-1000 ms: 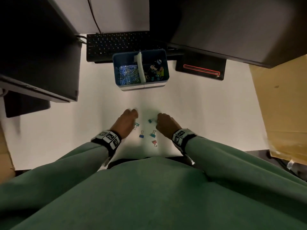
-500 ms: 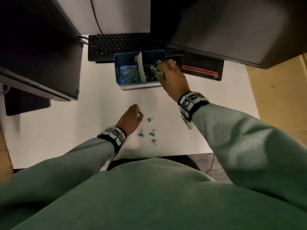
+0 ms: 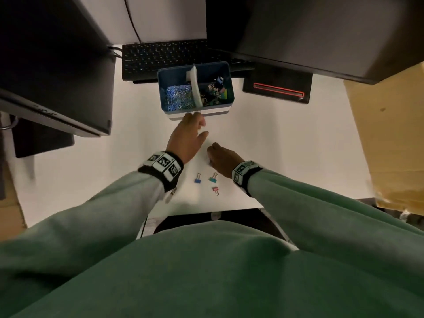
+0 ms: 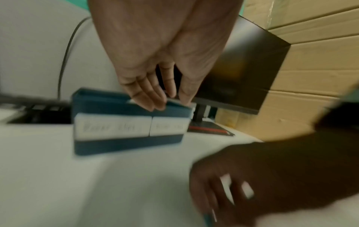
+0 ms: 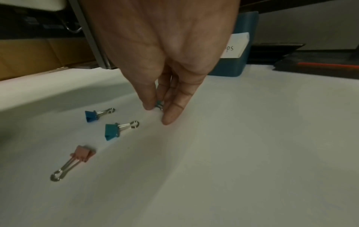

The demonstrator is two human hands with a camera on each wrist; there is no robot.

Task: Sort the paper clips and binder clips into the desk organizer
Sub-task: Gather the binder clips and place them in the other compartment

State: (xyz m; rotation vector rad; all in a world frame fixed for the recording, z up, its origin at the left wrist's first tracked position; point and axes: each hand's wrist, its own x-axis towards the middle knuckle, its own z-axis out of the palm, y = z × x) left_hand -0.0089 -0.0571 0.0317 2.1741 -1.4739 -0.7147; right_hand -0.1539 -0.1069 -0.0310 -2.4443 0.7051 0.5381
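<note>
Fingers [image 5: 170, 116] of the right hand [image 3: 226, 160] pinch a teal binder clip [image 5: 159, 104] on the worktop [image 3: 286, 145] at centre frame. Left hand [image 3: 187, 136] reaches, relaxed and holding nothing visible, toward the desk organizer [image 3: 195, 111] above. Both compartments already look well filled; three binder clips [image 3: 214, 179] remain loose below, so sorting seems nearly done.

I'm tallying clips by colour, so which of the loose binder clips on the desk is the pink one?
The pink binder clip lies nearest the desk's front edge, handles pointing toward the person. The blue binder clip and teal binder clip lie farther back.
</note>
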